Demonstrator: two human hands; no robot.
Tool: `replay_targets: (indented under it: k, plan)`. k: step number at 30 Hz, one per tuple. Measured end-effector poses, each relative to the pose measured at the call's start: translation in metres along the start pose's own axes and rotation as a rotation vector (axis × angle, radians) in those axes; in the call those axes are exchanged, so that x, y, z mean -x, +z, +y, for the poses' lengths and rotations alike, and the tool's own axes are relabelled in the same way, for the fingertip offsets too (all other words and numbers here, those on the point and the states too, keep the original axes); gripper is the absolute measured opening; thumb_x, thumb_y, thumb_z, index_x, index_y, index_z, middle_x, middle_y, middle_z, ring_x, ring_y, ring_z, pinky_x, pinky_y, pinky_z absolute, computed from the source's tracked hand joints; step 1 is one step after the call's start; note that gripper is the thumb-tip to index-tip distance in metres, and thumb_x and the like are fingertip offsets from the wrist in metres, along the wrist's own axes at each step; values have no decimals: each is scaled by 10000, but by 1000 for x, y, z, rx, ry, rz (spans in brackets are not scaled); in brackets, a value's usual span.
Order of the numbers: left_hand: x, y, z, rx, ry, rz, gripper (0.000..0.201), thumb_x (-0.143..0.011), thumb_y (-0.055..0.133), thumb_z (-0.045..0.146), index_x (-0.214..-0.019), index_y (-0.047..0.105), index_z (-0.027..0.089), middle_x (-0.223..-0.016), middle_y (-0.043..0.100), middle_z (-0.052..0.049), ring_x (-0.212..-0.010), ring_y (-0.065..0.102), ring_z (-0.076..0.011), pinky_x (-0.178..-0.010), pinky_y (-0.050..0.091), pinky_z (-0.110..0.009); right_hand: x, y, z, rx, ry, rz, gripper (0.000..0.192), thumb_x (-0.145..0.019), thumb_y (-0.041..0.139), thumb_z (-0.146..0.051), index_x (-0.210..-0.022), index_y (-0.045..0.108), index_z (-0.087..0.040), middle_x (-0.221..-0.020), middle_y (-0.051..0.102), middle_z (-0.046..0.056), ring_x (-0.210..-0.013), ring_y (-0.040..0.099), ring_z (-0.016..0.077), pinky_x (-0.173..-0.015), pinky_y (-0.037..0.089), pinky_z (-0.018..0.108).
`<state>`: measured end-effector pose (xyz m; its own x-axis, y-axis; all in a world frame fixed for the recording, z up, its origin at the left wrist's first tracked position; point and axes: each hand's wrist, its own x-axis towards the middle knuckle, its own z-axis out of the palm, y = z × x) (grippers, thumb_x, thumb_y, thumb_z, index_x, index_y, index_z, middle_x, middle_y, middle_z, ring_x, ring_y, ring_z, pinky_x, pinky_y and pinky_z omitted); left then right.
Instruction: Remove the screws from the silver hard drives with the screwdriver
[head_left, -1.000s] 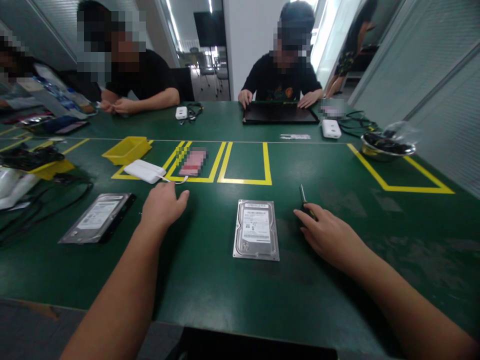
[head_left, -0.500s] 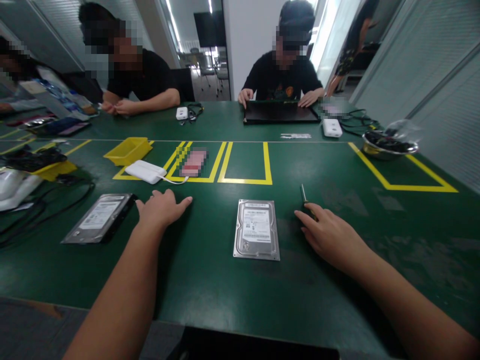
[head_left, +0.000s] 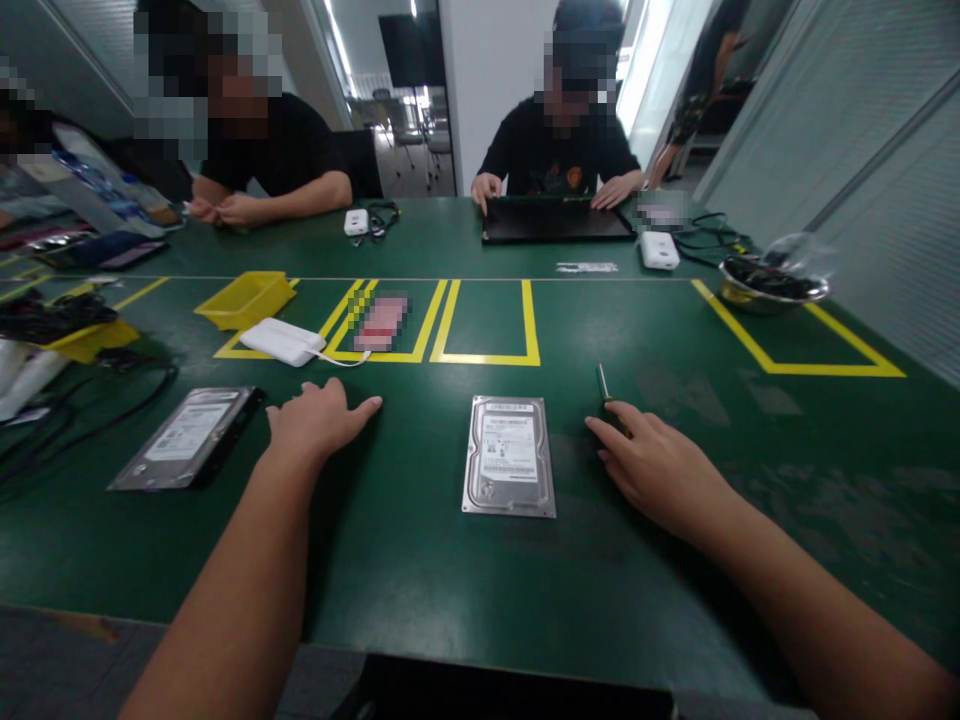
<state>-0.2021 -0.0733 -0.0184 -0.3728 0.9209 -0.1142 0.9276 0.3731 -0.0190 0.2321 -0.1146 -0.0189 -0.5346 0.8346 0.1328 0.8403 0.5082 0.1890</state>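
A silver hard drive [head_left: 508, 457] with a white label lies flat on the green table between my two hands. My left hand [head_left: 319, 420] rests on the tabletop to its left, thumb stretched out and nothing held. Just left of that hand lies another hard drive [head_left: 186, 440], label up. To the right of the middle drive, my right hand [head_left: 649, 450] is closed over the handle of a small screwdriver [head_left: 602, 380]. The metal shaft points away from me; most of the handle is hidden under the fingers.
Beyond my left hand are a white power bank [head_left: 282, 342], its cable, a blurred pink phone [head_left: 382, 322] and a yellow tray [head_left: 246, 298]. A metal bowl [head_left: 776, 285] stands far right. Black cables [head_left: 82, 410] lie left. Opposite, a person handles a black panel [head_left: 559, 220].
The view has shifted slightly, so things sit a little further left and up. Both hands, the drives and the screwdriver keep their places on the table.
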Motion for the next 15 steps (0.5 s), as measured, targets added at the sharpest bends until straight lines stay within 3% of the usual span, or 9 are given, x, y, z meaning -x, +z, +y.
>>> replay_targets:
  k: [15]
  plan:
    - [2,-2,7,-50,19,-50,936,-786,315,831,-1330,557,109,-1421,465,-325,-1241,488,-527,-1001,290,-756,-1,-1,0,12,-3,-6,412,-953,451,-257,-1332,579,-158,-1368,534,213,-1092,622,324,-816,562,426]
